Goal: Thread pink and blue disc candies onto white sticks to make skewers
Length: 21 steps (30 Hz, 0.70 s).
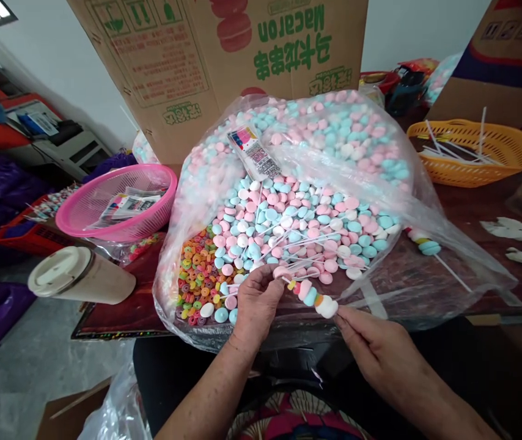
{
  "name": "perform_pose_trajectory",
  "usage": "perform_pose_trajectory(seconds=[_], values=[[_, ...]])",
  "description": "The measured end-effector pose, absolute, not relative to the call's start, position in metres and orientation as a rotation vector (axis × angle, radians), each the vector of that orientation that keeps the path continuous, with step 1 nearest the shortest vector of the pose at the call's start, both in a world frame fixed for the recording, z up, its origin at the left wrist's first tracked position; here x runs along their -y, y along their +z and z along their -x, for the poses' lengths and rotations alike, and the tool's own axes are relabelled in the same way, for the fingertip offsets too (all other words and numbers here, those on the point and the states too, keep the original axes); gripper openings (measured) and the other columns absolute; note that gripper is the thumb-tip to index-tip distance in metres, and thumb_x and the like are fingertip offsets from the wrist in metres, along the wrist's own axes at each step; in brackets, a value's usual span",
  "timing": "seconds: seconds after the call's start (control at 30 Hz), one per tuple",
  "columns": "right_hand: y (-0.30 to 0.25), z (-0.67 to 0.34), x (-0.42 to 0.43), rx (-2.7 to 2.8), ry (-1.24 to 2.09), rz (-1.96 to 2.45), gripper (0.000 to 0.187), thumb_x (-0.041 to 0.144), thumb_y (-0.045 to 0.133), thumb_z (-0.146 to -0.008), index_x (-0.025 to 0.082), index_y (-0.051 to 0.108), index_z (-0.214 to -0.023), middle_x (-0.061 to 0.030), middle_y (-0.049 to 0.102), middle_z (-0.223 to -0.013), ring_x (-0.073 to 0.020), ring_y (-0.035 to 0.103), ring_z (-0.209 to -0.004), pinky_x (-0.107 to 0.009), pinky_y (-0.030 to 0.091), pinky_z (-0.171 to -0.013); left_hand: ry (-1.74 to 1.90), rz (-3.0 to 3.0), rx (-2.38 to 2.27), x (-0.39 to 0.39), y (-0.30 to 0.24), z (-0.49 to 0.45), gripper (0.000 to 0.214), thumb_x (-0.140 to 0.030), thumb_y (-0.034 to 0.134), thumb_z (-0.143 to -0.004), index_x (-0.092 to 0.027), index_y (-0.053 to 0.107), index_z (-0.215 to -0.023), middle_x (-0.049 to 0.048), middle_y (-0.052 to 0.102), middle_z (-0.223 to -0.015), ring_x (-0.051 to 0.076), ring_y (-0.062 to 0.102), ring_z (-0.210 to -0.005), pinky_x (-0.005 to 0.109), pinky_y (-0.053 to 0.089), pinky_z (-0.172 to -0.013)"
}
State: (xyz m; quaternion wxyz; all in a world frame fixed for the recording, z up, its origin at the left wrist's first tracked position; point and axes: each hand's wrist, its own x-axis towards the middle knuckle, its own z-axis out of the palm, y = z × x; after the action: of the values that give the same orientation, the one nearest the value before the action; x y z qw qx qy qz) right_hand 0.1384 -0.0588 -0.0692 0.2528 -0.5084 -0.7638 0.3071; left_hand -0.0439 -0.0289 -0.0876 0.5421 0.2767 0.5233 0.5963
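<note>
Between my hands is a candy skewer [310, 296], threaded with pink, blue and white puffed candies and small coloured rings. My right hand [373, 342] pinches its lower end, by the white candy. At the other end, my left hand [261, 299] holds a pink candy [282, 272] between thumb and fingers, close to the stick's tip. Beyond them, a clear plastic bag [408, 211] lies opened, full of pink, blue and white candies [288, 214]. Fruit-coloured ring candies [197, 269] are heaped at its left. Several white sticks [309, 241] lie over the candies.
A pink basket [66, 211] with packets stands left, behind a lidded cup [105, 278]. An orange basket [518, 146] with sticks is at right, near crumpled tissues [511, 229]. Another skewer [448, 272] lies right of the pile. A cardboard box [224, 79] stands behind.
</note>
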Motion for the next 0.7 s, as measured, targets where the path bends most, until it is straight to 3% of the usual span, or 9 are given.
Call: perform_pose_trajectory(seconds=[0.23,0.43,0.57,0.7], values=[[-0.071,-0.127,0.061,2.314,0.606,1.728,0.023,0.018,0.038,-0.086,0.023,0.06,-0.082,-0.0018,0.069,-0.076,-0.0189,0.065,-0.066,-0.026,0.034,-0.053,1.406,-1.104,-1.595,0.036,-0.094,0.044,0.023,-0.026,0.064,-0.073,-0.015,0.067,-0.093,0.0035,0.071,-0.081,0.014,0.064,-0.072,0.025,0.052,-0.07],[-0.047,-0.122,0.064,2.504,0.579,2.027,0.021,0.011,0.046,-0.082,0.024,0.061,-0.088,-0.0006,0.07,-0.078,-0.0227,0.067,-0.068,-0.026,0.02,-0.048,1.375,-1.708,-1.89,0.044,-0.097,0.047,0.024,-0.019,0.059,-0.075,-0.017,0.066,-0.098,0.0038,0.073,-0.085,0.016,0.068,-0.074,0.027,0.055,-0.072],[-0.052,-0.118,0.066,2.508,0.382,1.983,0.02,0.008,0.047,-0.079,0.022,0.061,-0.083,-0.0014,0.068,-0.069,-0.0219,0.067,-0.06,-0.026,0.014,-0.047,1.459,-2.017,-1.844,0.044,-0.102,0.047,0.025,-0.013,0.054,-0.076,-0.017,0.065,-0.098,0.0063,0.073,-0.09,0.017,0.069,-0.081,0.027,0.056,-0.074],[-0.071,-0.109,0.068,2.44,0.231,1.717,0.019,0.007,0.045,-0.078,0.019,0.059,-0.078,-0.0013,0.066,-0.063,-0.0188,0.064,-0.053,-0.026,0.018,-0.045,1.472,-1.942,-1.865,0.044,-0.11,0.046,0.021,-0.017,0.056,-0.078,-0.016,0.065,-0.097,0.006,0.073,-0.087,0.016,0.068,-0.075,0.028,0.056,-0.073]])
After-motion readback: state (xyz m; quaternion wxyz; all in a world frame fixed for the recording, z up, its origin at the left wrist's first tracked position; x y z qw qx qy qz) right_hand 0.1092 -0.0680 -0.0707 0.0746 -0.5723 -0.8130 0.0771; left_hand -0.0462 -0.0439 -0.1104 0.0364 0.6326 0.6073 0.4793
